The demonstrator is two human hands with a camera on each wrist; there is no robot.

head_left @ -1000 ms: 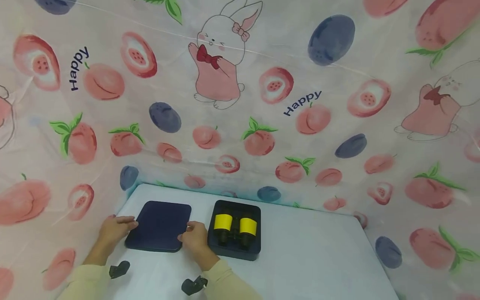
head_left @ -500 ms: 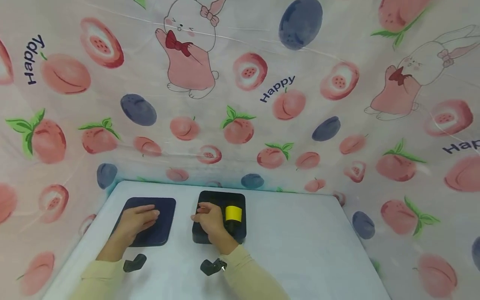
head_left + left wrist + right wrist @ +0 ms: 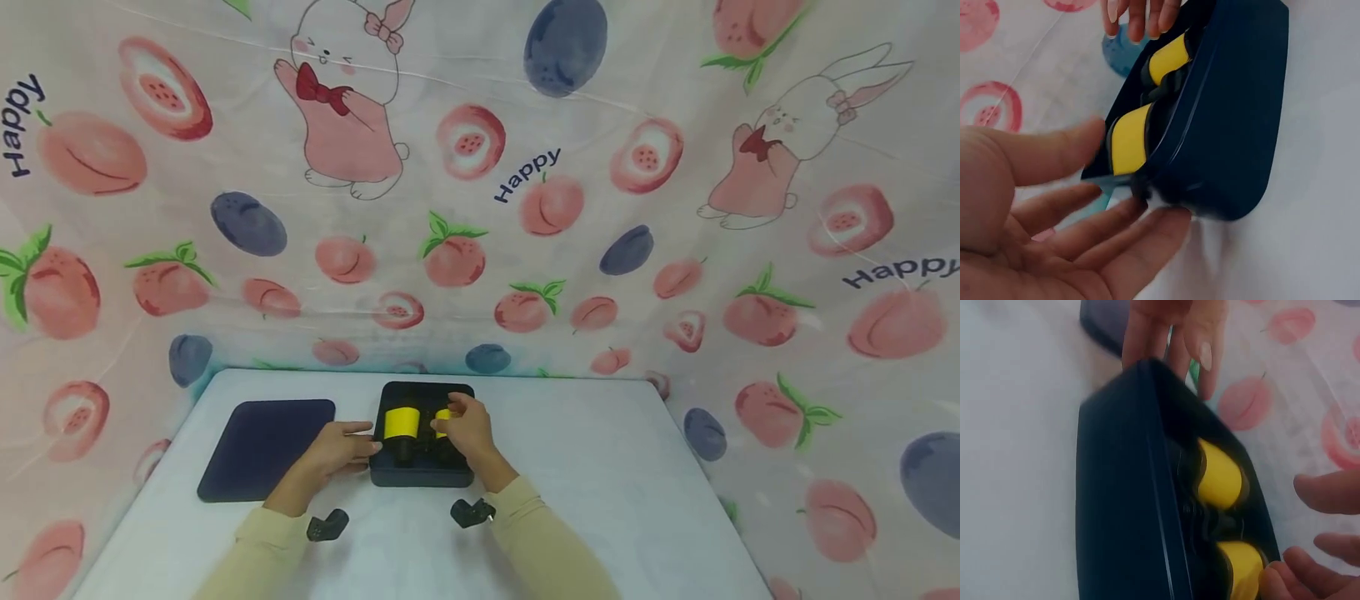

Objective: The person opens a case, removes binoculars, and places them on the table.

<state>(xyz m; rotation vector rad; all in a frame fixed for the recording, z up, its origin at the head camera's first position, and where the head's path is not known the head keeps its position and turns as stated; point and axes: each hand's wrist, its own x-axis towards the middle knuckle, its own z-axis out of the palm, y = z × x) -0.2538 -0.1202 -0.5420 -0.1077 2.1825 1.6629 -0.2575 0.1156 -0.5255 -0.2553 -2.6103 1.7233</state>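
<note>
Dark navy box (image 3: 422, 477) stands on the white table with no cover over it. Inside lie black binoculars (image 3: 402, 423) with two yellow bands. My left hand (image 3: 330, 454) is at the box's left side, fingers extended; in the left wrist view its fingertips are right at the box's corner, thumb apart. Over the right part of the box hovers my right hand (image 3: 472, 433), hiding part of the right barrel. In the right wrist view its loosely bent fingers (image 3: 1304, 569) overlap the near yellow band. A flat navy lid (image 3: 258, 450) lies left of the box.
White table (image 3: 600, 483) extends to the right of the box. Behind it and at both sides hangs a sheet (image 3: 570, 333) printed with fruit and rabbits. A small black camera mount (image 3: 327, 525) sits at each wrist.
Both hands have left the lid. The right hand has crossed over the box to its right side; the left has moved right, from the lid to the box's left side. The head view has shifted.
</note>
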